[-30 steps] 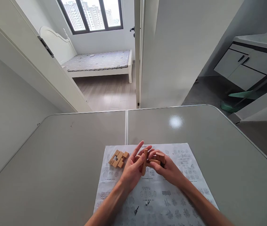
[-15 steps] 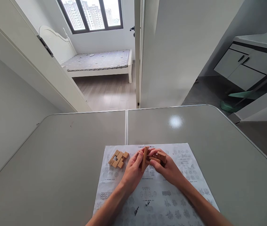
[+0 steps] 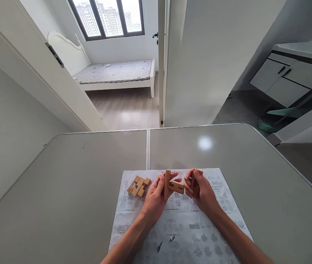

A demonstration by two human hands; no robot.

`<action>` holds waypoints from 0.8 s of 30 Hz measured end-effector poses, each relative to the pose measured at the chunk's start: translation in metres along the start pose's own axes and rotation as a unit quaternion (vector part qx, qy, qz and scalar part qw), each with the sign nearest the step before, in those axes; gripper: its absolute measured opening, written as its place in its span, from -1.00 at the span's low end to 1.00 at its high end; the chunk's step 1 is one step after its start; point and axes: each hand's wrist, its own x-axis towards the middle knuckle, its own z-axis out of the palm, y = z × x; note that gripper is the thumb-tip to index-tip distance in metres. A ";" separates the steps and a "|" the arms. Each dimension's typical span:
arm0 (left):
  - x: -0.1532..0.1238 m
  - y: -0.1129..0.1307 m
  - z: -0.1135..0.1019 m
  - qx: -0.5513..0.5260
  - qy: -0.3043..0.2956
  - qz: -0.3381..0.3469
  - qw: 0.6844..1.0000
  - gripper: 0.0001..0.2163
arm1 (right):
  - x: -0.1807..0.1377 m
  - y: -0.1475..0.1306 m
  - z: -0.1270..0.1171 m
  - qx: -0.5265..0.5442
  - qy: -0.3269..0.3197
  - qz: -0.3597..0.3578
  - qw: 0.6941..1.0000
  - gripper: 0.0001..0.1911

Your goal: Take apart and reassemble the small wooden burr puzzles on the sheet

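My left hand (image 3: 156, 198) is closed around two joined wooden puzzle pieces (image 3: 172, 184), one upright and one sticking out to the right. Beside it, my right hand (image 3: 201, 190) pinches a separate wooden piece (image 3: 195, 180) a short gap away from the joined pair. Both hands hover over a printed instruction sheet (image 3: 180, 227) on the grey table (image 3: 76, 183). Several more loose wooden pieces (image 3: 138, 185) lie together on the sheet's upper left corner, just left of my left hand.
The table has a seam down its middle (image 3: 148, 148) and a rounded far right corner. Beyond it an open doorway shows a bed (image 3: 117, 73) under a window. A white wall panel (image 3: 213, 58) and grey cabinets (image 3: 290, 73) stand to the right.
My hands have drawn apart: the right hand pulled one wooden piece away to the right, while the left keeps the other two joined pieces. My left fingers closed from spread.
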 end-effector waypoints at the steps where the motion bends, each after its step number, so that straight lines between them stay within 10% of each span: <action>1: 0.000 0.000 0.000 0.007 0.004 -0.002 1.000 -0.65 | 0.002 -0.001 0.000 0.007 0.008 -0.009 1.000 -0.54; 24: -0.003 0.002 0.005 0.099 -0.022 -0.031 0.994 -0.59 | 0.001 -0.002 -0.008 -0.029 -0.028 0.065 0.997 -0.52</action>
